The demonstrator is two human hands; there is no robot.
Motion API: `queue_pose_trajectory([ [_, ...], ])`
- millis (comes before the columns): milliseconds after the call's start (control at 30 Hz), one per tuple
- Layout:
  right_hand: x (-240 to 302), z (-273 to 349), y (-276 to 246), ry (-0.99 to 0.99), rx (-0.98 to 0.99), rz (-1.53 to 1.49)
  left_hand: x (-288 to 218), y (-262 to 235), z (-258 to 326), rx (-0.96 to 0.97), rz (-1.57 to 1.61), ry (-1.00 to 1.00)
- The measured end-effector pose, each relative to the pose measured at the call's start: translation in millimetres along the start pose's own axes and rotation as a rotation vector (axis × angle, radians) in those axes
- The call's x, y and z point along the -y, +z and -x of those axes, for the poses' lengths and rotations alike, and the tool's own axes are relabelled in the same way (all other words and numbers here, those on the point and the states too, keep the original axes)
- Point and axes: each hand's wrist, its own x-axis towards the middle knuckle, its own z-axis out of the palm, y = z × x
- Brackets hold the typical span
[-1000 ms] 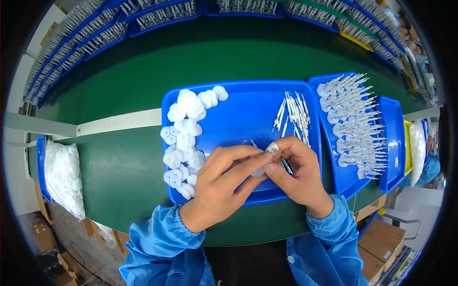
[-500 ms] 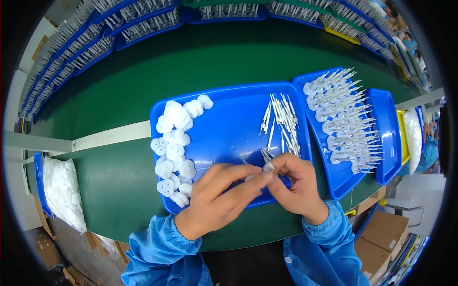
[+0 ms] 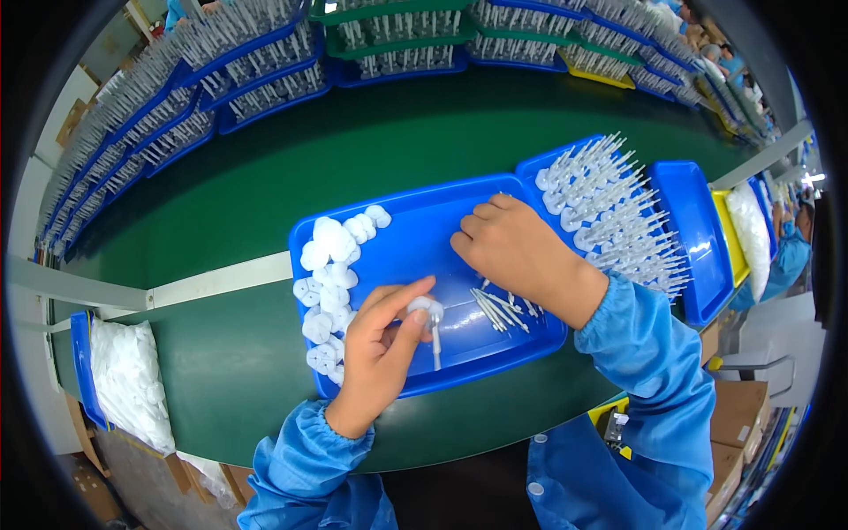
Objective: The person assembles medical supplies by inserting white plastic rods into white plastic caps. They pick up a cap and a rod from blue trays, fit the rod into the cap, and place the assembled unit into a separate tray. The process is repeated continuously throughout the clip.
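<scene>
Blue tray [image 3: 415,238] near front edge of green bench [image 3: 230,353]; bench runs wide to its left and past the far rim, second blue tray [image 3: 535,166] close on right. Tray floor shows between white discs [image 3: 334,274] at left and loose rods [image 3: 499,309] at right. Left hand [image 3: 375,362] grip pinches disc-and-rod piece [image 3: 427,309] over tray: round whitish disc, slim pale rod pointing toward near rim. Right hand [image 3: 523,252] over tray's right part, fingers curled; can't tell if grip holds anything.
</scene>
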Motion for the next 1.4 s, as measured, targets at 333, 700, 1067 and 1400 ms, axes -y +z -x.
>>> queue_pose_trajectory([
  [333,58.2,18.1,-17.4,0.362,-0.436,-0.923,4.3,-2.7,0.2,-0.078,-0.078,0.135],
  [700,71.4,31.3,-7.2,0.389,-0.502,-0.856,-2.8,0.5,0.0,-0.123,-0.052,0.109],
  [1067,76.2,32.5,-9.9,0.469,-0.334,-0.959,2.1,-0.9,-1.4,-0.1,-0.36,0.282],
  [1400,76.9,32.1,-1.6,0.447,-0.39,-0.802,-1.6,2.6,0.2,-0.119,-0.61,0.323],
])
